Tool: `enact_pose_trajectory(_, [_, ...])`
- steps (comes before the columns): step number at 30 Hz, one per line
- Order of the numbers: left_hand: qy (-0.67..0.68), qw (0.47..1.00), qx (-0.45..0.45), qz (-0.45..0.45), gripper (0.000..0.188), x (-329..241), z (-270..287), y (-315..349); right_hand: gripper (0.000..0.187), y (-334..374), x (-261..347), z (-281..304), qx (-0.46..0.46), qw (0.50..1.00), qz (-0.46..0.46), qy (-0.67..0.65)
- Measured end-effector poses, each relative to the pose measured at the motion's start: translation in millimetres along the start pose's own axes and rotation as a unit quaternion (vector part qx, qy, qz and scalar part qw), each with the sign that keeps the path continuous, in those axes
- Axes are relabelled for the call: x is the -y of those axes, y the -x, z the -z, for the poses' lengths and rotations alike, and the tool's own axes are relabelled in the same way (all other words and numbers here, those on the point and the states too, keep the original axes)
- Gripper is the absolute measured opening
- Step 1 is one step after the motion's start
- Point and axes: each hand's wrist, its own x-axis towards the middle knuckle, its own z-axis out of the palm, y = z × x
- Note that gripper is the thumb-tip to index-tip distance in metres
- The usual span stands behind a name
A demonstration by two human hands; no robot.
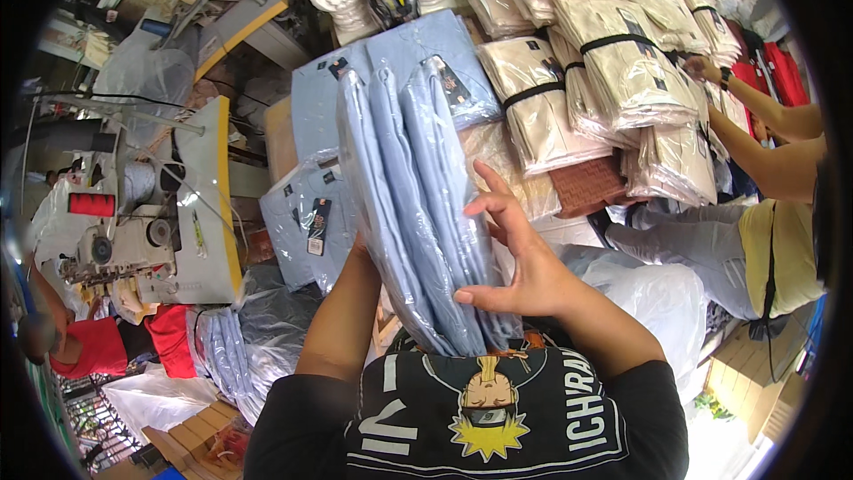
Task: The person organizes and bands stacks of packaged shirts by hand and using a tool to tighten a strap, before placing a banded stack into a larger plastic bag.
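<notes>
- Your right hand (526,268) has its fingers (500,211) spread, with a wide gap between the thumb and the others; the thumb tip lies against the lower right side of the held packets.
- Its forefinger points upward beside their right edge; how firmly the others press on the plastic, you cannot tell from here.
- Your left hand (361,247) is mostly hidden behind the packets' left side, so whether its fingers are clamped or loose cannot be told.
- Between your two hands stand the light blue folded garments (402,187) in clear plastic, about three thick, seen nearly edge-on, their tops leaning a little to your left.
- Just beyond them lies a pile of flat blue packets (426,40) with dark tags; more blue packets (300,240) lie beside your left wrist.
- To the right of that pile are beige packets (533,107) bundled with black straps, and a brown woven piece (586,185) sits below them.
- Farther right, another person's arm (764,111) reaches toward the beige bundles.
- Well off to your left, a sewing machine (133,244) stands at a grey surface (200,187) with a yellow edge.
</notes>
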Motion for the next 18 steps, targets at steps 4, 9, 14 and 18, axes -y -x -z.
enact_pose_trajectory(4, [0.008, 1.000, 0.003, -0.019, 0.051, 1.1, -6.3, -1.2, 0.099, 0.6, -1.4, 1.6, -0.005, 0.991, -0.015, -0.133])
enact_pose_trajectory(9, [0.012, 1.000, -0.001, -0.020, 0.051, 8.4, -8.6, 2.2, 0.096, 9.6, 6.6, 2.8, 0.001, 0.996, -0.026, -0.088])
enact_pose_trajectory(14, [0.008, 1.000, -0.007, -0.017, 0.052, 13.1, -9.2, 3.8, 0.069, 12.2, 10.3, 1.3, -0.038, 0.985, -0.082, -0.150])
enact_pose_trajectory(18, [0.007, 1.000, -0.006, -0.016, 0.052, 12.2, -11.1, 4.3, 0.056, 15.4, 17.5, -1.4, -0.071, 0.961, -0.097, -0.249])
